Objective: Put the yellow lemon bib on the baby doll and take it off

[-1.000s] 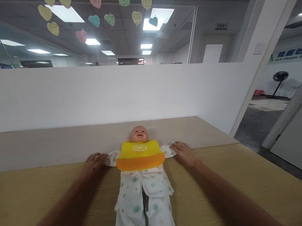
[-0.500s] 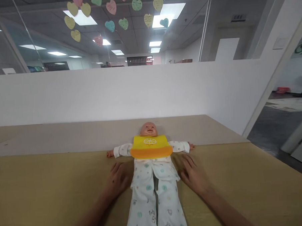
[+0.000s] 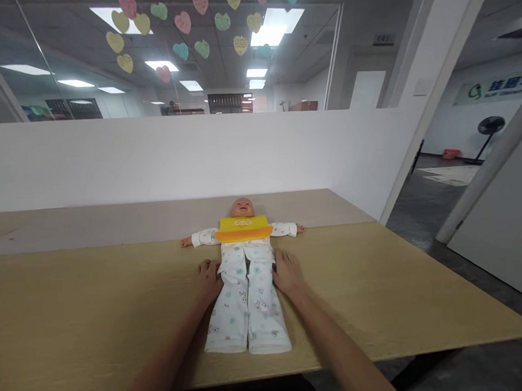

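A baby doll [image 3: 242,207] lies on its back on the wooden table, arms stretched out to the sides. It wears a yellow bib [image 3: 244,229] with an orange lower pocket and a white citrus print. White patterned trousers [image 3: 266,310] cover the legs, below a matching white top [image 3: 233,253]. At the doll's left-hand side in the picture, my left hand [image 3: 209,281] rests against the clothing at hip height, fingers loosely bent. Opposite it, my right hand [image 3: 287,272] touches the other hip, its fingers forward and thumb beside the cloth. Neither hand visibly pinches the fabric.
The wooden table [image 3: 377,288] ends at a near edge and at a right edge. Behind it stands a white low wall [image 3: 155,160] with glass above, bearing heart-shaped notes [image 3: 223,21]. Rightward are a doorway, a white door [image 3: 499,208] and a black fan [image 3: 491,125].
Both hands have moved inward against the doll's hips. The view has shifted back and right, so the trouser cuffs and the table's near edge now show. The doll keeps its place.
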A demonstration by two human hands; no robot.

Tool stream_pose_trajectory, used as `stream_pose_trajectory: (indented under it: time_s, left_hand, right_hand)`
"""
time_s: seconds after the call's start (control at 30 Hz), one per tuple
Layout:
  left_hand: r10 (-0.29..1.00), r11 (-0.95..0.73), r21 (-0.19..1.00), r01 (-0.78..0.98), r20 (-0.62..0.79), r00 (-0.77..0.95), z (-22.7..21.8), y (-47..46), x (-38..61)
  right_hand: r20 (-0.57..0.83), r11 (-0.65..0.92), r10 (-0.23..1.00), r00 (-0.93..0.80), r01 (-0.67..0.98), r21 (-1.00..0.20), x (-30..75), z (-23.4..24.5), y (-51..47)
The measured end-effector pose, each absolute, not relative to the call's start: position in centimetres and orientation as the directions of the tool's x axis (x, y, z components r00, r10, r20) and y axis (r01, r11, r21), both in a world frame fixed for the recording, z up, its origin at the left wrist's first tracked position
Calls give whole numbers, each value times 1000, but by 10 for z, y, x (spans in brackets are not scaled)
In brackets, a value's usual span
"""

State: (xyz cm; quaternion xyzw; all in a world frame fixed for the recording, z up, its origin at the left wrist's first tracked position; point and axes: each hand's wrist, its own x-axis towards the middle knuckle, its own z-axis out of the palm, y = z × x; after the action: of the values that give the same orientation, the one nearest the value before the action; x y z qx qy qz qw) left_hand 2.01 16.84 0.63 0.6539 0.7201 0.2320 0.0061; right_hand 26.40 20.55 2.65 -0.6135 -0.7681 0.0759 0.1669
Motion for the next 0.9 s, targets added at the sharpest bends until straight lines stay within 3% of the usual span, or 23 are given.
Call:
stream_pose_trajectory:
  time_s: [0.17,0.6,0.77,0.9]
  left_hand:
    - [926,176,245,954,288,-244,15,170,35]
    - [925,137,179,974,327,-191,17,162,36]
    - [906,147,348,926,329,-267,19,143,39]
    - [794,-5,584,811,496,-353,4,84,42]
  right_hand:
    - [181,177,975,-131,947,-269,254,28,204]
    - [217,163,970,-108,953,-256,262,18,211]
    - [237,186,964,-122,944,-271,263,16,205]
    - [229,183,966,-119,942,-282,263,15,203]
